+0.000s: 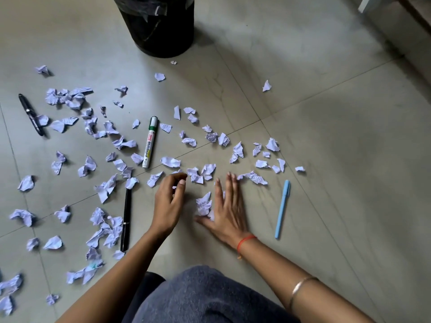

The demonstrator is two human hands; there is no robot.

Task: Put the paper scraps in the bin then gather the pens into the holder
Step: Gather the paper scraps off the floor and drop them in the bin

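Note:
Several crumpled pale-lilac paper scraps (102, 141) lie scattered over the tiled floor, densest at the left. The black bin (161, 26) stands at the top centre. My left hand (169, 201) hovers over the floor with its fingers curled around small scraps. My right hand (227, 210) lies flat with fingers spread, its thumb side against a small heap of scraps (204, 206). On the floor lie a green-capped whiteboard marker (149, 142), a black pen (126, 220), another black pen (31, 114) at the far left and a light-blue pen (282, 209) right of my right hand. No pen holder is in view.
My knee in grey cloth (210, 297) fills the bottom centre. A wooden skirting or furniture edge (415, 12) runs along the top right corner. Bare floor tiles (349, 136) stretch to the right of the scraps.

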